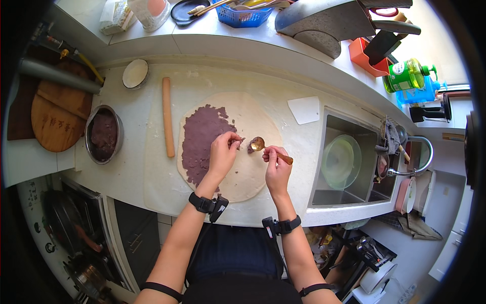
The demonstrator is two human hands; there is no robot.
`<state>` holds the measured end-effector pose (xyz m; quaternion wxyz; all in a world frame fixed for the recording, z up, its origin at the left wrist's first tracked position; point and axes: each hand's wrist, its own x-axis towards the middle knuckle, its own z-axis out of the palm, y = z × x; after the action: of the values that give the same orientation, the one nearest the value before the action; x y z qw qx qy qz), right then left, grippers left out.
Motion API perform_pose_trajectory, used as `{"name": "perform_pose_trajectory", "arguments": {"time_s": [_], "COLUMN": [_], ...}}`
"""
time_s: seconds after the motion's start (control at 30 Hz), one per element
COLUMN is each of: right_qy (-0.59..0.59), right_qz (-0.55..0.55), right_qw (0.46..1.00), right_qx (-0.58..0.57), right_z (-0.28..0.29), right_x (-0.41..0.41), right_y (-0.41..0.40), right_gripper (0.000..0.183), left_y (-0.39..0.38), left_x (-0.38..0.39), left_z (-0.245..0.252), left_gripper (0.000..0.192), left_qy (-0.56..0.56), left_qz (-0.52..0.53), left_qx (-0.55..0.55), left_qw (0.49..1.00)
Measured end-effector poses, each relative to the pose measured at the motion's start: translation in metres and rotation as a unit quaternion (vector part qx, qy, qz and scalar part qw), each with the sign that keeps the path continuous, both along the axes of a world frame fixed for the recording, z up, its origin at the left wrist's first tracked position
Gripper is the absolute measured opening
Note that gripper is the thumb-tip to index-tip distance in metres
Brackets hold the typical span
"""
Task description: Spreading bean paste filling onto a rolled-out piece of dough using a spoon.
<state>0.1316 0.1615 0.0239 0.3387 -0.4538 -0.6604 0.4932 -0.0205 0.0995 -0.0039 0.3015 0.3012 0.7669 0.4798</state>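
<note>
A large round sheet of rolled dough [250, 182] lies flat on a floured mat. Purple-brown paste [199, 133] covers roughly its left half, with ragged edges and a few crumbs beyond. My left hand [224, 152] is over the paste's right edge, pinching a small lump of paste [236, 143] between thumb and fingers. In my right hand [278, 167] is a metal spoon with a brown handle [284, 158]. Its bowl [258, 143] points left, beside a dab of paste [250, 147] on the bare dough.
A rolling pin [168, 117] lies left of the dough, near a metal bowl of paste [102, 135] and a small bowl of white powder [135, 73]. A white scraper [304, 110] lies at right, before the sink [319, 190] holding a translucent green basin [341, 162].
</note>
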Motion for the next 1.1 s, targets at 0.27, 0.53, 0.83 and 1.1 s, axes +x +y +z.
{"name": "perform_pose_trajectory", "arguments": {"time_s": [0.27, 0.53, 0.83, 1.1], "right_qy": [-0.013, -0.009, -0.02, 0.0], "right_qz": [0.015, 0.025, 0.039, 0.069], "right_qw": [1.0, 1.0, 0.999, 0.998], "right_qx": [0.008, 0.013, 0.026, -0.004], "right_z": [-0.006, -0.007, -0.011, -0.016], "right_x": [-0.007, -0.015, -0.021, -0.029], "right_y": [-0.001, -0.002, -0.002, 0.007], "right_gripper": [0.017, 0.015, 0.014, 0.017], "left_y": [-0.001, 0.001, 0.0, -0.003], "left_x": [0.008, 0.004, 0.002, -0.003], "left_z": [0.004, -0.004, -0.004, 0.005], "left_gripper": [0.019, 0.017, 0.011, 0.016], "left_qy": [0.212, 0.205, 0.31, 0.319], "left_qz": [-0.045, 0.02, 0.009, 0.02], "left_qx": [-0.022, 0.019, -0.005, -0.027], "left_qw": [0.976, 0.978, 0.951, 0.947]}}
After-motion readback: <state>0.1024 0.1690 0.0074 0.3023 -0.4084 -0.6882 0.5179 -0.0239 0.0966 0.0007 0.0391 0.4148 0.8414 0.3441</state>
